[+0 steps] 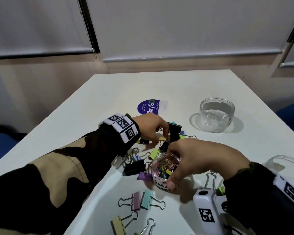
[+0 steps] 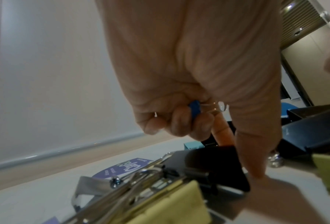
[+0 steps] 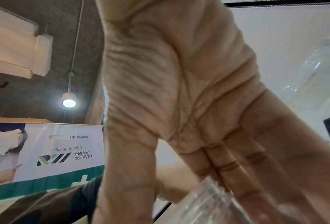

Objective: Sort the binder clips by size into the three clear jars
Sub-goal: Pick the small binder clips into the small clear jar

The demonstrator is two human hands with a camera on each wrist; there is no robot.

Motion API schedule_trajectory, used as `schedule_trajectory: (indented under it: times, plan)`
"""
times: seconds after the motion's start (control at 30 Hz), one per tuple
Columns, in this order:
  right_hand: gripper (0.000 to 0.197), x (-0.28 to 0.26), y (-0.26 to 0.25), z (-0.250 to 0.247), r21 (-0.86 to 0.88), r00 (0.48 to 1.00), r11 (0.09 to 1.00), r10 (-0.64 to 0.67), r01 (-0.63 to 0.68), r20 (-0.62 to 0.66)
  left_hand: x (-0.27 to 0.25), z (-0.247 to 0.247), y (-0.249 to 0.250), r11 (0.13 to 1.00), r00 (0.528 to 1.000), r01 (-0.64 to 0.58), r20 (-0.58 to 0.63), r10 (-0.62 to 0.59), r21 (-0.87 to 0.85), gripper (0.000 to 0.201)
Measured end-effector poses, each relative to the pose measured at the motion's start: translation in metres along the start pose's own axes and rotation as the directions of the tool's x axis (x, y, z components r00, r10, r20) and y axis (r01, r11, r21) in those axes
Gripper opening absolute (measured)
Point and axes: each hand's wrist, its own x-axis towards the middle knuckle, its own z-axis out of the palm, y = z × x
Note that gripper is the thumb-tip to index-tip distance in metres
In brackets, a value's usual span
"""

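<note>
- 4 loose binder clips (image 1: pixel 139 201) lie nearest, at the bottom centre of the head view: pink and mint ones side by side, a yellow one below them, and a wire-handled one cut by the frame edge.
- Just above, at lower centre, the right hand (image 1: pixel 198 161) grips the small jar (image 1: pixel 165 172) by its rim, thumb down the near wall and fingers over the far edge; the jar holds many small coloured clips.
- 1 second jar (image 1: pixel 286 161) shows only as a clear rim at the right edge.
- Left of the small jar, a black clip (image 1: pixel 134 167) and a purple clip (image 1: pixel 144 176) lie touching in the pile.
- Further up, at centre, the left hand (image 1: pixel 152 128) has its fingers curled into the pile; the left wrist view shows them pinching a small blue clip (image 2: pixel 194 108).
- Farthest, at upper right on the table (image 1: pixel 109 92), the empty jar (image 1: pixel 217 114) stands well apart from the pile.
- Risk, as I judge it: wire handles in the pile could snag the blue clip, dragging neighbours along or springing it loose.
- Fingers covering the small jar's mouth could block the drop, and a top-edge hold could tip it.
</note>
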Motion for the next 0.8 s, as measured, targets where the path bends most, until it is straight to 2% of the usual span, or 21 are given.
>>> schedule_trajectory:
  times: [0.17,0.43,0.5,0.6,0.67,0.73,0.8]
  plan:
    - [0.06,0.0,0.0,0.0,-0.001,1.0,1.0,-0.001,0.001,-0.005,0.001,0.003,0.0,1.0,1.0,0.008,-0.024,-0.008,-0.008,0.013]
    - [0.062,0.001,0.0,0.0,-0.005,1.0,1.0,0.006,-0.006,-0.001,-0.001,0.004,0.0,0.996,0.997,0.063,-0.041,-0.06,0.069,0.011]
    - [0.062,0.001,0.001,0.001,-0.007,1.0,1.0,0.005,-0.005,-0.001,-0.005,-0.002,-0.001,0.997,0.995,0.074,-0.073,-0.072,0.024,0.012]
    - [0.06,0.001,0.002,0.001,0.001,1.0,1.0,-0.001,0.001,-0.003,-0.018,-0.021,0.006,0.987,0.985,0.058,-0.15,-0.081,-0.148,0.01]
    - [0.058,0.001,0.003,0.001,0.016,1.0,1.0,-0.006,0.007,-0.004,-0.031,-0.032,0.015,0.954,0.994,0.032,-0.092,-0.062,-0.298,0.007]
    - [0.057,0.002,0.004,0.0,0.043,1.0,0.999,-0.016,0.016,-0.005,-0.044,-0.037,0.028,0.92,0.997,0.031,0.076,-0.001,-0.391,0.005]
    - [0.055,0.003,0.005,0.0,0.069,1.0,0.997,-0.031,0.031,-0.002,-0.053,-0.035,0.039,0.92,0.974,0.053,0.225,0.039,-0.388,0.007]
